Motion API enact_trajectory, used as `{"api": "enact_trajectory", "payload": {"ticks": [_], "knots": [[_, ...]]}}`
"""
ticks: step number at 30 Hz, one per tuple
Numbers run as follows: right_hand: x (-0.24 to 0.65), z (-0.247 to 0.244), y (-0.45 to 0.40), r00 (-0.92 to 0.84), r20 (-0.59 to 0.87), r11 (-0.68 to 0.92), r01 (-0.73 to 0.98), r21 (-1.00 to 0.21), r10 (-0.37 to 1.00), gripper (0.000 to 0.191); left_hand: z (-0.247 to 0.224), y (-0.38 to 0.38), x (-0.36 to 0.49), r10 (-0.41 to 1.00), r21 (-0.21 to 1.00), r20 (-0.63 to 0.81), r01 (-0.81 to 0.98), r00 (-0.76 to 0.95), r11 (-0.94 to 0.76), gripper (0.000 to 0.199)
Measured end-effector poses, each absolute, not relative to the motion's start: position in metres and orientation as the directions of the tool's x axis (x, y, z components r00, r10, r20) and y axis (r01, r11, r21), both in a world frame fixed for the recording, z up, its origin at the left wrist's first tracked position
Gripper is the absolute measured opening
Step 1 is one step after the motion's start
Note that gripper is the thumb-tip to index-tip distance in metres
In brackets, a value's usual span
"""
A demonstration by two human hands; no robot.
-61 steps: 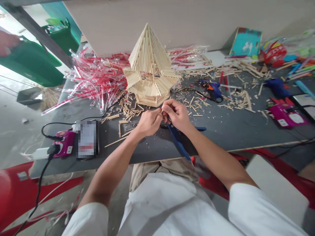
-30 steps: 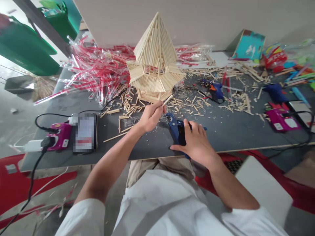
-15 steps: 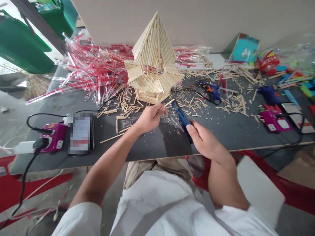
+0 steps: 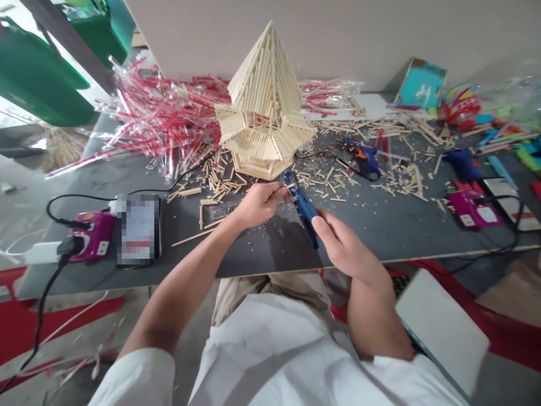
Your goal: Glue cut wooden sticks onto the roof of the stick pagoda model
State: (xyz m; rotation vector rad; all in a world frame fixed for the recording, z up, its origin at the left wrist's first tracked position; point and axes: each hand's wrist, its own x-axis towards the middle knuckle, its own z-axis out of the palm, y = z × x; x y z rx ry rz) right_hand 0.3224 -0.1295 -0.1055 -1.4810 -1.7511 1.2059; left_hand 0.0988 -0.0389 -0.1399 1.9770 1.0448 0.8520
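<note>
Between its fingertips my left hand (image 4: pixel 262 203) pinches a thin wooden stick (image 4: pixel 288 186). My right hand (image 4: pixel 340 239) is wrapped round a blue hand tool (image 4: pixel 305 206), whose upper end meets the stick just right of my left fingers. Whether the tool's jaws are closed is too small to tell. Behind both hands stands a pale wooden stick model (image 4: pixel 270 107) with a pointed roof, a flared lower roof and a many-sided base. Short cut sticks (image 4: pixel 220 177) lie to the left of its base, and more small pieces are scattered to the right.
Red and clear plastic wrappers (image 4: pixel 169 118) pile up at the back left. A phone (image 4: pixel 138 230) and a purple power block (image 4: pixel 91 235) sit on the left. Blue glue guns (image 4: pixel 367 158) and another purple block (image 4: pixel 473 207) are on the right, with cables.
My right hand and the blue tool have moved left, bringing the tool's tip onto the stick. My left hand has barely moved and still holds the stick.
</note>
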Motion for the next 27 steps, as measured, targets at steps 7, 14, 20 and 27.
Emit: {"api": "enact_trajectory", "payload": {"ticks": [7,14,20,27], "knots": [[0.315,-0.110,-0.127,-0.224,-0.152,-0.026,0.482,-0.876,0.963,0.052,-0.141,-0.038,0.099,0.883,0.823,0.200,0.417,0.424,-0.387,0.041],[0.320,-0.114,-0.125,-0.214,-0.146,-0.028,0.474,-0.880,0.966,0.051,-0.145,-0.039,0.099,0.868,0.803,0.237,0.415,0.436,-0.428,0.034],[0.317,-0.115,-0.123,-0.229,-0.146,-0.017,0.485,-0.874,0.962,0.051,-0.148,-0.038,0.099,0.859,0.746,0.283,0.464,0.427,-0.477,0.034],[0.316,-0.115,-0.126,-0.219,-0.143,-0.016,0.497,-0.868,0.965,0.053,-0.150,-0.037,0.098,0.855,0.673,0.292,0.544,0.429,-0.502,0.034]]}}
